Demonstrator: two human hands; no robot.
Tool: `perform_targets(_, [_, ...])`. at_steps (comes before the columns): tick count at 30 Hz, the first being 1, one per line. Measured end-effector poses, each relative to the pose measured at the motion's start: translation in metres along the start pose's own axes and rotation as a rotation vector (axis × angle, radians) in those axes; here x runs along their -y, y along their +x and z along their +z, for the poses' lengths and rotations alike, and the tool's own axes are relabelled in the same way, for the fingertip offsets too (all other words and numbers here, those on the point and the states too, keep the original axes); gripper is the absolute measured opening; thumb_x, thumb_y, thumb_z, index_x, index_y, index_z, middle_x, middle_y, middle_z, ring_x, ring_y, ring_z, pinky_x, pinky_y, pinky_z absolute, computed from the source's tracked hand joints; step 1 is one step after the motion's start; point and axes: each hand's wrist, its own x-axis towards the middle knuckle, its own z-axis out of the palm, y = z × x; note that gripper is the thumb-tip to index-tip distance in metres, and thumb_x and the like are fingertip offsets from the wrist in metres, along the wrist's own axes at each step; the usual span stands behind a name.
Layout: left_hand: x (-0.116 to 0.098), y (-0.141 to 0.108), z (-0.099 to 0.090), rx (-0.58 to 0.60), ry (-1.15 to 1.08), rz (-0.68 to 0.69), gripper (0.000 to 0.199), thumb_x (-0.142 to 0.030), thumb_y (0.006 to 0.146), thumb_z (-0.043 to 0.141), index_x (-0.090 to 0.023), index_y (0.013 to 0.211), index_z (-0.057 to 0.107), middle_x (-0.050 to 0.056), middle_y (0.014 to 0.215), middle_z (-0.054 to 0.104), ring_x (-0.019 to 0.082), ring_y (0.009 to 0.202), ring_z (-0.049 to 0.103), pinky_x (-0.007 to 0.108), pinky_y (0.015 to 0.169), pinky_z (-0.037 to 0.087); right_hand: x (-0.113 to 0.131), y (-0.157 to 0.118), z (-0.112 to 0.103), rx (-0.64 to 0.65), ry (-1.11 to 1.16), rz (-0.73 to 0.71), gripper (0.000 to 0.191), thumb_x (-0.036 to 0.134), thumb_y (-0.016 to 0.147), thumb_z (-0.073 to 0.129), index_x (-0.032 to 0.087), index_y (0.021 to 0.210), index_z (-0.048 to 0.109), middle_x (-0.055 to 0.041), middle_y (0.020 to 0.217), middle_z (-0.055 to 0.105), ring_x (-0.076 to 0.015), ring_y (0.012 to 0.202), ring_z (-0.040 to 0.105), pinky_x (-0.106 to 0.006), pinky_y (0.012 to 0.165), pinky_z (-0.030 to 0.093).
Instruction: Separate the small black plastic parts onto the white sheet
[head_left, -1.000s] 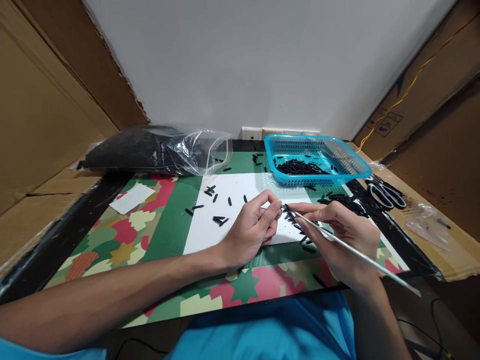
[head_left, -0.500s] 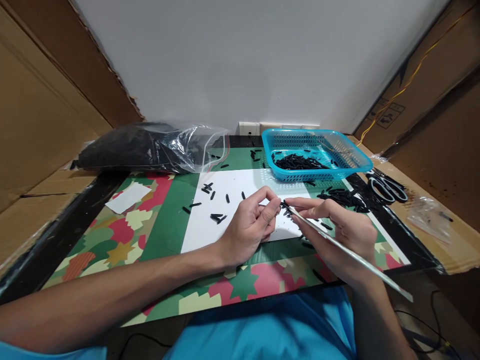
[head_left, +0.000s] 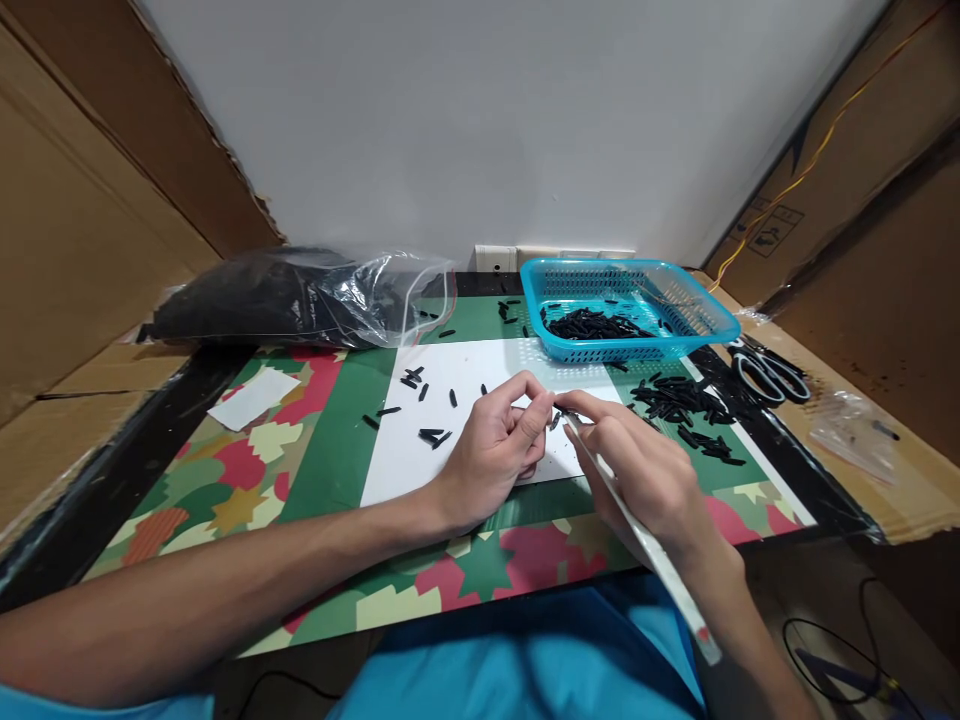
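My left hand (head_left: 504, 440) is closed above the white sheet (head_left: 390, 460), its thumb and forefinger pinched at a small black piece that is mostly hidden. Close against its fingertips, my right hand (head_left: 637, 460) grips a long thin white stick (head_left: 660, 560), which slants down toward my lap. The stick's upper end is by the black piece between the two hands. Small black pieces (head_left: 431, 437) lie scattered on the sheet left of my hands, and a pile of them (head_left: 679, 398) is on the right.
A blue basket (head_left: 637, 349) holding many black pieces stands at the back right. Scissors (head_left: 769, 375) and a small clear bag (head_left: 855, 440) lie right of it. At the back left is a large plastic bag (head_left: 300, 300) of black material; a white paper piece (head_left: 255, 398) lies before it.
My right hand has moved left, nearer my left fingertips, and turned so the stick points more steeply down. More of the black pieces at the right now show.
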Motion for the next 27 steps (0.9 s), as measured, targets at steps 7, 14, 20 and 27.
perform_targets(7, [0.002, -0.001, -0.002, 0.008, 0.009, -0.007, 0.037, -0.054, 0.107, 0.062, -0.023, 0.091, 0.047, -0.012, 0.055, 0.042, 0.004, 0.045, 0.027, 0.014, 0.045, 0.03, -0.001, -0.007, 0.007, 0.034, -0.033, 0.035, 0.025, -0.001, 0.103, 0.055, 0.024, 0.102, 0.06, -0.018, 0.142, 0.075, -0.0292, 0.124, 0.077, -0.042, 0.102, 0.064])
perform_targets(14, [0.001, -0.002, 0.0, 0.018, 0.012, 0.018, 0.038, -0.056, 0.106, 0.063, -0.023, 0.091, 0.049, -0.012, 0.054, 0.038, 0.004, 0.044, 0.027, 0.015, 0.045, 0.029, 0.003, -0.002, 0.001, -0.142, 0.099, 0.245, 0.018, 0.01, 0.104, 0.066, 0.027, 0.101, 0.064, -0.0078, 0.127, 0.084, -0.0231, 0.111, 0.084, -0.032, 0.092, 0.069])
perform_targets(20, [-0.002, -0.002, 0.001, 0.0, -0.008, 0.019, 0.036, -0.055, 0.106, 0.063, -0.023, 0.094, 0.05, -0.013, 0.052, 0.04, 0.004, 0.044, 0.026, 0.014, 0.044, 0.029, 0.007, -0.001, -0.007, -0.23, 0.474, 0.477, 0.023, 0.015, 0.099, 0.078, 0.026, 0.089, 0.061, -0.0059, 0.115, 0.087, -0.0264, 0.109, 0.085, -0.033, 0.085, 0.071])
perform_targets(27, [-0.003, -0.003, 0.003, -0.029, -0.017, 0.016, 0.035, -0.055, 0.106, 0.062, -0.024, 0.098, 0.049, -0.013, 0.051, 0.041, 0.005, 0.043, 0.024, 0.014, 0.042, 0.026, 0.01, 0.003, -0.007, -0.192, 0.506, 0.471, 0.023, 0.015, 0.097, 0.08, 0.025, 0.086, 0.062, -0.0078, 0.111, 0.088, -0.0259, 0.1, 0.087, -0.033, 0.081, 0.073])
